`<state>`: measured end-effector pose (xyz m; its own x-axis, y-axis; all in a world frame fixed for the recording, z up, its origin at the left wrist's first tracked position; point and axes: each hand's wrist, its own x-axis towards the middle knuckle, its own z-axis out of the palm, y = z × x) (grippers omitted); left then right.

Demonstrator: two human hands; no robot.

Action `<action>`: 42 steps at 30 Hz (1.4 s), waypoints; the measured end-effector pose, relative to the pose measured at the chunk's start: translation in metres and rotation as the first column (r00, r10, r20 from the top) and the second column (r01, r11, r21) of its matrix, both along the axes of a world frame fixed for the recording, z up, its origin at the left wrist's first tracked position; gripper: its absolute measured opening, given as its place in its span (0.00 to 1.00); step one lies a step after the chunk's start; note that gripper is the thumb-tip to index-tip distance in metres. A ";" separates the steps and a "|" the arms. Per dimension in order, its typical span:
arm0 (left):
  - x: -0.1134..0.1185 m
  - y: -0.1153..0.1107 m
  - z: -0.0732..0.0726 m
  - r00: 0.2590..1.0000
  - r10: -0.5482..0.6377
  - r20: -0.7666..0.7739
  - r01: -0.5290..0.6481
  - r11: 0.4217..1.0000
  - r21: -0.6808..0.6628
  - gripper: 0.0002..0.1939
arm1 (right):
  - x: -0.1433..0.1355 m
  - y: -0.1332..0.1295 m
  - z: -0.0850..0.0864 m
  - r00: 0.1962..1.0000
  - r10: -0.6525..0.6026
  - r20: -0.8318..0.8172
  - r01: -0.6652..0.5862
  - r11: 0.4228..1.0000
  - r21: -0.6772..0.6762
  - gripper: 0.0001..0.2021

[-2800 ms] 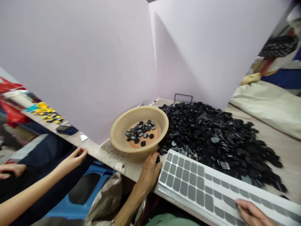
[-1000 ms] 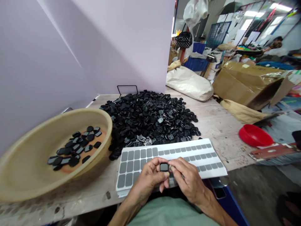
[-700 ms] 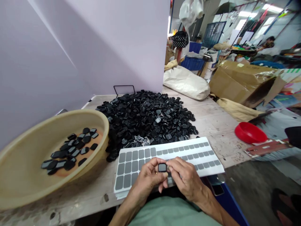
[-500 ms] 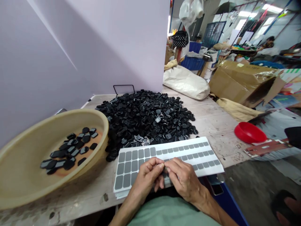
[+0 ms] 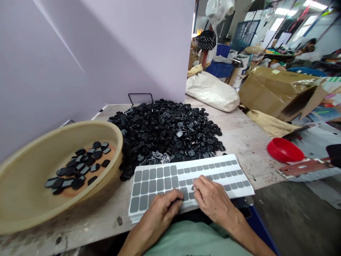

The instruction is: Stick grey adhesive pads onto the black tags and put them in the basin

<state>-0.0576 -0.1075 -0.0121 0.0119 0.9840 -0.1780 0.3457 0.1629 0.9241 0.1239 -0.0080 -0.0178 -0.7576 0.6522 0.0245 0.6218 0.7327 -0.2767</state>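
A white sheet (image 5: 189, 175) is lying flat at the near edge of the desk (image 5: 245, 142), slightly skewed, with large grey stickers (image 5: 160, 172) filling its left part and smaller grey stickers (image 5: 199, 168) running in spaced rows across its right.

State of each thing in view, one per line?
Left hand: fingers curled, over sticker sheet
Right hand: fingers bunched over sheet, grip unclear
Sticker sheet: flat, grey stickers on it
Basin: upright, partly filled with black pieces
Black pile: loose, heaped
Red bowl: open side up
White sack: lying down
Cardboard box: flap open
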 end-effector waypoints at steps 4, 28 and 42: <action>0.003 0.000 0.001 0.996 -0.082 0.023 0.082 0.996 0.018 0.11 | -0.009 -0.006 -0.004 1.000 0.017 0.009 -0.018 0.999 0.046 0.07; -0.077 -0.021 0.063 0.536 0.712 -0.455 -0.378 0.683 0.624 0.14 | 0.003 0.011 -0.008 0.814 -0.401 -0.421 0.006 0.731 -0.683 0.13; -0.091 -0.018 -0.029 0.373 0.290 -0.881 -0.312 0.934 0.176 0.27 | 0.002 0.007 -0.011 0.796 -0.457 -0.396 0.073 0.723 -0.687 0.14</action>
